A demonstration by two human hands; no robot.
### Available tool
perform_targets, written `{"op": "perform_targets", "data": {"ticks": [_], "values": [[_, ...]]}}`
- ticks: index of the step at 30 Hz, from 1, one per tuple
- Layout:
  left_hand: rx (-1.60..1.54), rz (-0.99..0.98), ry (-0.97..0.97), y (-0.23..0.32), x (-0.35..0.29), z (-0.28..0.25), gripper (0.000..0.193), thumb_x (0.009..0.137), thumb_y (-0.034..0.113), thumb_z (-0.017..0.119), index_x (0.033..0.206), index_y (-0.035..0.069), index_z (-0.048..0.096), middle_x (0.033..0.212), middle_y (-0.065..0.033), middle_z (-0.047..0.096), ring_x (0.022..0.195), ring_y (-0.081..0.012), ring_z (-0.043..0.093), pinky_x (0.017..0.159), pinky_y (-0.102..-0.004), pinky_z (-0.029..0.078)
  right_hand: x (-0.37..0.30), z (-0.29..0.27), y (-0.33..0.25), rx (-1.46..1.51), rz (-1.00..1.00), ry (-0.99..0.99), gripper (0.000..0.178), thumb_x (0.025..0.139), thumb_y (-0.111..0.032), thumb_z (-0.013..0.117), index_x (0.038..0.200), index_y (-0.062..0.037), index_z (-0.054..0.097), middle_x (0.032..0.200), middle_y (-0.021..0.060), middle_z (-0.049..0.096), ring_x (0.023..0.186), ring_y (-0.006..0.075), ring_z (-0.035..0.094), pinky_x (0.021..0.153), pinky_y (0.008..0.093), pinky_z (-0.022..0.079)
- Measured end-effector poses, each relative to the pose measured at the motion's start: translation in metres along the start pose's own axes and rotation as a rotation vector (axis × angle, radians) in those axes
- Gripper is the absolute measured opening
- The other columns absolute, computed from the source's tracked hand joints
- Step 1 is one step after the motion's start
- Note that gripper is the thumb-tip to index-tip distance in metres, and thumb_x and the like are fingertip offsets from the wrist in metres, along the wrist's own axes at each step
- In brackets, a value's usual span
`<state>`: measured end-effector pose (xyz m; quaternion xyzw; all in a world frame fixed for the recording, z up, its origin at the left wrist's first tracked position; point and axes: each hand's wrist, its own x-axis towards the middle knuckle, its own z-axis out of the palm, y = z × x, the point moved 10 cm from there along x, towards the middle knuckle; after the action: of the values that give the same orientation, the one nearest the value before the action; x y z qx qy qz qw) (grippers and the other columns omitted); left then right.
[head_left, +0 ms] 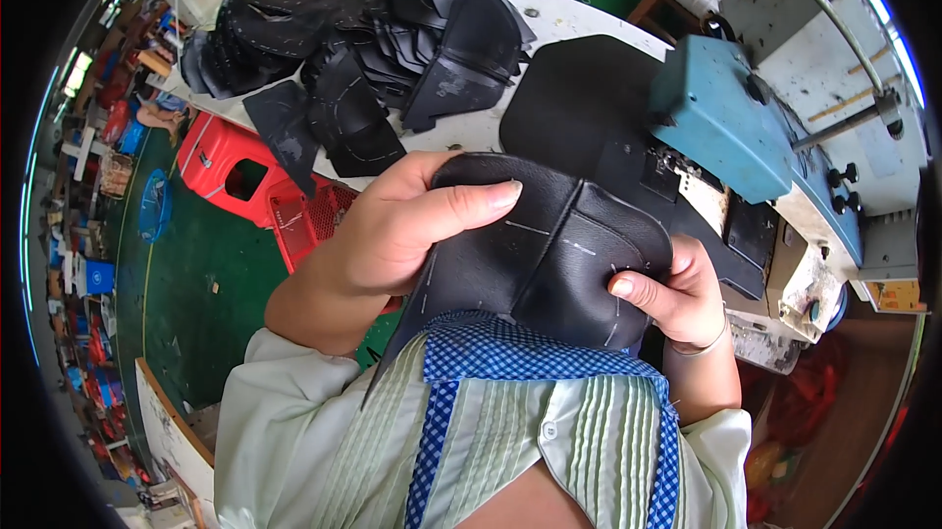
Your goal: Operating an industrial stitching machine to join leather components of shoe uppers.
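Close in front of me I hold up a black leather piece (535, 254) with a seam down its middle and short pale marks drawn on it. My left hand (412, 225) is closed on its upper left edge, thumb flat on the front face and fingers behind. At the right edge my right hand (677, 293) pinches the same piece, thumb in front. Its lower part hangs by my blue checked apron (520, 347). Beyond it, to the right, stands a blue-green sewing machine (731, 117), apart from both hands.
A heap of similar black leather pieces (432, 38) covers the far left of the white table (535, 9). A black flat sheet (579, 92) lies beside the machine. Left of the table is a red plastic stool (231, 166) on the green floor (196, 313).
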<state>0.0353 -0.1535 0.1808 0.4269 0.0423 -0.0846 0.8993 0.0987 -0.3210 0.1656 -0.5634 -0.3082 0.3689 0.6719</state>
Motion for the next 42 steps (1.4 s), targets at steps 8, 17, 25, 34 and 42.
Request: {"op": "perform_targets", "data": {"ticks": [8, 17, 25, 34, 42], "values": [[-0.019, 0.057, -0.058, 0.007, -0.022, -0.007, 0.028, 0.104, 0.013, 0.056, 0.122, -0.006, 0.067, 0.111, -0.0091, 0.073, 0.098, -0.0133, 0.069, 0.088, -0.0272, 0.053, 0.007, 0.010, 0.011, -0.045, 0.081, -0.014, 0.016, 0.095, -0.001, 0.070, 0.109, 0.0077, 0.072, 0.100, 0.0064, 0.075, 0.093, 0.0116, 0.066, 0.084, 0.0267, 0.053], [0.186, 0.034, -0.142, -0.014, -0.016, 0.005, 0.028, 0.105, 0.012, 0.054, 0.127, -0.003, 0.061, 0.115, -0.0043, 0.068, 0.106, -0.0095, 0.063, 0.094, -0.0254, 0.049, 0.002, 0.061, -0.096, -1.032, -0.722, 0.142, 0.035, 0.079, -0.006, 0.083, 0.109, 0.0023, 0.067, 0.098, 0.0153, 0.073, 0.081, 0.0284, 0.070, 0.072, 0.0356, 0.056], [0.625, 0.126, -0.140, 0.001, -0.007, 0.026, 0.018, 0.090, -0.001, 0.072, 0.107, -0.005, 0.071, 0.096, -0.0093, 0.072, 0.086, -0.0132, 0.069, 0.076, -0.0272, 0.054, 0.003, 0.053, -0.084, -0.857, -0.536, 0.129, 0.016, 0.084, 0.004, 0.076, 0.098, 0.0011, 0.068, 0.086, 0.0129, 0.069, 0.071, 0.0266, 0.066, 0.064, 0.0345, 0.054], [0.967, 0.510, -0.246, 0.019, -0.004, 0.057, 0.008, 0.086, 0.004, 0.078, 0.089, -0.002, 0.072, 0.077, -0.0091, 0.071, 0.066, -0.0159, 0.067, 0.061, -0.0280, 0.050, 0.009, 0.034, -0.026, 0.014, -0.041, -0.132, 0.010, 0.100, 0.000, 0.063, 0.108, 0.0043, 0.067, 0.099, 0.0028, 0.069, 0.091, 0.0078, 0.060, 0.083, 0.0242, 0.050], [0.759, 0.095, -0.095, -0.006, 0.005, 0.011, 0.022, 0.100, 0.015, 0.067, 0.100, -0.005, 0.074, 0.088, -0.0087, 0.074, 0.079, -0.0134, 0.068, 0.072, -0.0249, 0.051, 0.008, 0.026, -0.021, -0.053, -0.004, -0.103, 0.036, 0.089, -0.003, 0.078, 0.122, 0.0056, 0.064, 0.113, 0.0085, 0.070, 0.106, 0.0134, 0.064, 0.094, 0.0281, 0.051]]}}
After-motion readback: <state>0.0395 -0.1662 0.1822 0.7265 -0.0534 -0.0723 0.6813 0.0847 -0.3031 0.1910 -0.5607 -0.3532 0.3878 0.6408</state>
